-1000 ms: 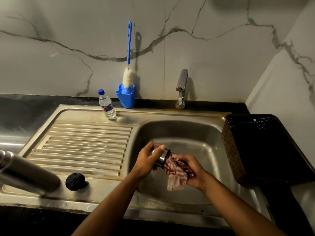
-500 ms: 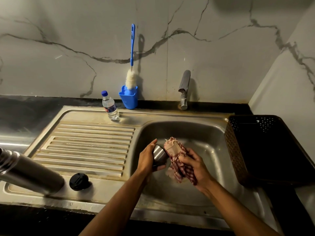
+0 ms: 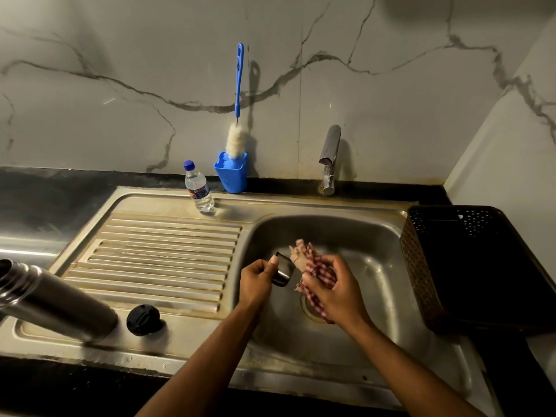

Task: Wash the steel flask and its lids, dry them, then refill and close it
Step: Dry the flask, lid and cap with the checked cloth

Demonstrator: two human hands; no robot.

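Observation:
Over the sink basin (image 3: 376, 245), my left hand (image 3: 257, 281) grips the steel cup lid (image 3: 284, 270) of the flask. Just to its right, my right hand (image 3: 334, 288) holds a bunched red-and-white checked cloth (image 3: 316, 267), whose tip sits beside the lid. The open steel flask (image 3: 57, 302) stands tilted in view at the front left of the drainboard. Its black inner stopper (image 3: 143, 319) lies next to it on the steel.
A small water bottle (image 3: 198, 188) with a blue cap stands at the back of the ribbed drainboard (image 3: 168, 251). A blue holder (image 3: 231, 173) with a bottle brush (image 3: 237, 115) is behind it. The tap (image 3: 329, 158) is at the back. A dark perforated basket (image 3: 469, 266) sits right of the basin.
The cloth has come out of the lid and is now bunched beside it in my right hand. The lid has turned in my left hand, which has shifted slightly left.

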